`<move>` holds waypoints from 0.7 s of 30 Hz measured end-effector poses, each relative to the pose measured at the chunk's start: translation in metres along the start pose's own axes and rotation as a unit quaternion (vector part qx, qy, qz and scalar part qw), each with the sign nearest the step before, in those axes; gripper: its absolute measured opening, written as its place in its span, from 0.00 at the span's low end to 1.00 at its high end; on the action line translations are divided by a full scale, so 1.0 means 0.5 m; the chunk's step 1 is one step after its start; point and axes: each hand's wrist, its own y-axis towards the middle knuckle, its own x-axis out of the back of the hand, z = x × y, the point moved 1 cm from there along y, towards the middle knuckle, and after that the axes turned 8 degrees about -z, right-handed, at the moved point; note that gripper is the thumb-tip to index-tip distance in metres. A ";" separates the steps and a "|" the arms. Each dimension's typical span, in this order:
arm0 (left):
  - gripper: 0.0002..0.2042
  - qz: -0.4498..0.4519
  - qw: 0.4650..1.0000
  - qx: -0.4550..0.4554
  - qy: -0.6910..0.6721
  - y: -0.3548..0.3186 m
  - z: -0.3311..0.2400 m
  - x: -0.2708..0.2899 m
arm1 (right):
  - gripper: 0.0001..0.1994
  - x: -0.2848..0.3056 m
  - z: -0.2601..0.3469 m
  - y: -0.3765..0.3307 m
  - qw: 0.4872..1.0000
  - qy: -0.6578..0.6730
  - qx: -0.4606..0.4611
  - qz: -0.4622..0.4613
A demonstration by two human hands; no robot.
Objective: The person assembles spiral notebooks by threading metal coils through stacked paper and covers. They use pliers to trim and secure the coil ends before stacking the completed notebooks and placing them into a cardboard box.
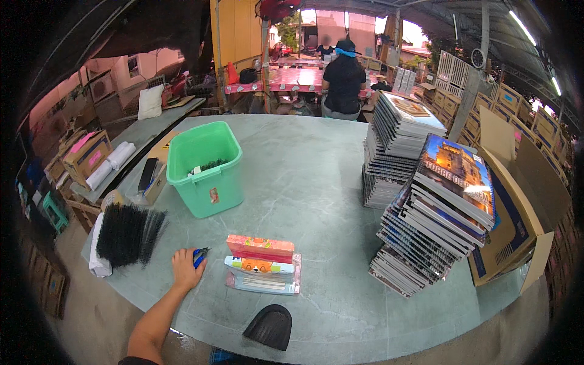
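My left hand (186, 270) rests on the table's near left part, its fingers closed around small blue-handled pliers (199, 258) whose dark tip points away to the right. To the right of it sits a low stand of colourful packs (260, 274), one pink-red and one pale blue with an orange cartoon animal. A black rounded rubber piece (269, 327) lies near the front edge. Left of my hand is a pile of black spiral binding coils (129, 236). Behind it stands a green plastic bin (214, 188) with black scraps inside. My right hand is out of the picture.
Two tall stacks of spiral-bound notebooks, a front stack (435, 213) and a back stack (398, 131), stand at the right. Beside them leans an open cardboard box (511, 225). A person in black (344, 79) sits at a farther red-covered table (286, 79).
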 end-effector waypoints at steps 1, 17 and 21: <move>0.22 -0.002 1.000 -0.002 -0.002 0.001 0.001 -0.002 | 0.21 -0.004 0.000 0.003 1.000 0.000 -0.001 0.001; 0.23 -0.002 1.000 -0.001 0.003 0.004 0.001 -0.006 | 0.19 -0.012 -0.003 0.018 1.000 0.001 -0.028 0.011; 0.22 0.001 1.000 0.000 0.010 0.007 -0.004 0.002 | 0.19 -0.012 -0.006 0.015 0.999 0.001 -0.034 0.014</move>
